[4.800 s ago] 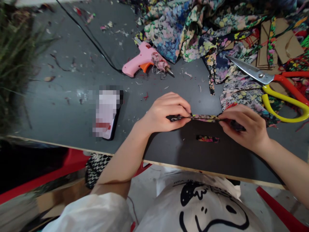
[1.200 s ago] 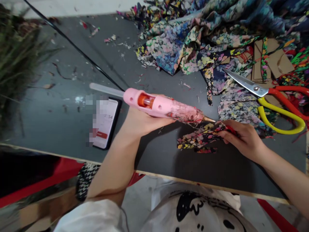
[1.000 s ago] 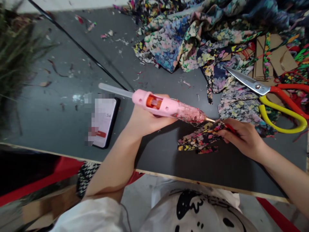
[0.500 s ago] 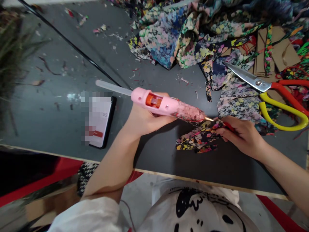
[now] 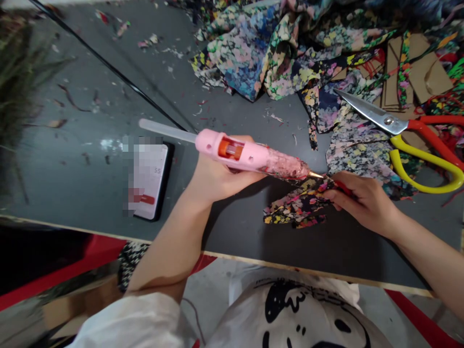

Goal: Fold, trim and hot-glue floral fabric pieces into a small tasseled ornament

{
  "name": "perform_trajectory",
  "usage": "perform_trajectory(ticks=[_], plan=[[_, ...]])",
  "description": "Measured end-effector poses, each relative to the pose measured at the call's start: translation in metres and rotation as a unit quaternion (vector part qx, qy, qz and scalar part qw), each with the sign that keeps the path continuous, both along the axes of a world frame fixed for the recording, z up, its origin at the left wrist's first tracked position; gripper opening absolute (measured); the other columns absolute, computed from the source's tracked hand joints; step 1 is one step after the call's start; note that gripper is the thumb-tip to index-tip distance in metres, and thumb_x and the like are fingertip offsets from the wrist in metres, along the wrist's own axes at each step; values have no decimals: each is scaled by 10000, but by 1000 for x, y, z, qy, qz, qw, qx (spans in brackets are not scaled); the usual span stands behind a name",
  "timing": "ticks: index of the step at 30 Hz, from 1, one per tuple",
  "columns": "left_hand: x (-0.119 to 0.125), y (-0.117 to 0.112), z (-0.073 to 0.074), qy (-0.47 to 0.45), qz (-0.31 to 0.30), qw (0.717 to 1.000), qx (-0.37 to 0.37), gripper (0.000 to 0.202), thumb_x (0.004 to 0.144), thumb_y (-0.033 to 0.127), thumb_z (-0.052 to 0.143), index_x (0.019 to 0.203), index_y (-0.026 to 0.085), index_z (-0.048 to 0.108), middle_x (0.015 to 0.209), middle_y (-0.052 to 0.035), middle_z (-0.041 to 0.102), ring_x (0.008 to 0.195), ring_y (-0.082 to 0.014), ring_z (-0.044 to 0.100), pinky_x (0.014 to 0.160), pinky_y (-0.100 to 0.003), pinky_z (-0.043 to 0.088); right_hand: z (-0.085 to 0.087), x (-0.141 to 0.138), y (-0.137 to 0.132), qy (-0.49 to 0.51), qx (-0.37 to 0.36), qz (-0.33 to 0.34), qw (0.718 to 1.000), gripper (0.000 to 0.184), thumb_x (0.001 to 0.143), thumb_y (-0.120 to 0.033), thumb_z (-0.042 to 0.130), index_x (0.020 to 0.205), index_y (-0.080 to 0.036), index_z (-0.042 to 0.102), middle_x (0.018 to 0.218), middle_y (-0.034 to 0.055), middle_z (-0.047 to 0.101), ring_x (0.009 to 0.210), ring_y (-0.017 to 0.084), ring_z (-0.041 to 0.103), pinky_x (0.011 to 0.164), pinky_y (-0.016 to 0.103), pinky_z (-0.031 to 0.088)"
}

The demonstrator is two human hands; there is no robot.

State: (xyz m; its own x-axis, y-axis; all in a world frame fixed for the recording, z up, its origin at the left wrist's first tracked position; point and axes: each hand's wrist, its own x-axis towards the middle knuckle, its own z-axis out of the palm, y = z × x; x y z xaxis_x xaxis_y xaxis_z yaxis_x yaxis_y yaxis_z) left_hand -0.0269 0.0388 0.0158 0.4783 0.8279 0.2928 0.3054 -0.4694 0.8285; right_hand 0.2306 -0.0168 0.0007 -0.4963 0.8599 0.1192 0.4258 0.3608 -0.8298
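- Fabric piece (image 5: 297, 208), folded and floral, lies on the tabletop (image 5: 90, 169) close to its near edge, right of the middle.
- It looks light, soft and limp; I judge it is best pinched at one end, away from hot glue.
- Right hand (image 5: 362, 203) pinches its right end tightly.
- Left hand (image 5: 217, 176) is closed around the pink glue gun (image 5: 250, 157), whose nozzle seems to touch the fabric just beside the right fingertips.
- Scissors (image 5: 416, 145) lie toward the right edge.

Glue gun (image 5: 253, 157) spans mid-frame, its tip on the strip (image 5: 295, 209) right of centre. Phone (image 5: 148, 181) left of it on the table (image 5: 72, 188); scissors (image 5: 398, 128) at the right edge, cloth heap (image 5: 282, 53) along the top.
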Motion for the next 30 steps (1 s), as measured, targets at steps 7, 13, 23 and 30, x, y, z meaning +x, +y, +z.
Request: perform_trajectory(ticks=[7, 13, 23, 30], plan=[[1, 2, 0, -24, -17, 999, 17, 179, 723, 267, 731, 685, 170, 586, 524, 36, 506, 419, -54, 423, 313, -173, 268, 4, -1, 1, -4, -9, 5, 1000, 231, 916, -247, 499, 697, -223, 430, 555, -39, 492, 515, 99, 490, 498, 218, 353], [-1, 1, 1, 0, -31, 999, 32, 218, 751, 194, 685, 634, 137, 510, 529, 73, 443, 436, -11, 388, 376, -107, 276, 5, 0, 1, -13, -8, 10, 1000, 237, 923, -229, 485, 692, -217, 430, 554, -39, 470, 511, 92, 469, 490, 209, 336], [-1, 0, 6, 13, -42, 998, 35, 223, 749, 136, 644, 613, 139, 467, 541, 88, 405, 436, 8, 349, 391, -89, 254, 1, 1, 0, 4, -4, 5, 1000, 241, 916, -213, 509, 688, -208, 428, 541, -59, 455, 474, 68, 425, 478, 200, 318], [-3, -1, 1, 4, -30, 999, 23, 181, 723, 127, 654, 625, 141, 503, 553, 75, 474, 441, -6, 406, 399, -98, 297, 1, 1, 0, 6, 9, 6, 1000, 208, 909, -197, 519, 716, -207, 439, 557, -58, 472, 482, 67, 438, 477, 193, 324]])
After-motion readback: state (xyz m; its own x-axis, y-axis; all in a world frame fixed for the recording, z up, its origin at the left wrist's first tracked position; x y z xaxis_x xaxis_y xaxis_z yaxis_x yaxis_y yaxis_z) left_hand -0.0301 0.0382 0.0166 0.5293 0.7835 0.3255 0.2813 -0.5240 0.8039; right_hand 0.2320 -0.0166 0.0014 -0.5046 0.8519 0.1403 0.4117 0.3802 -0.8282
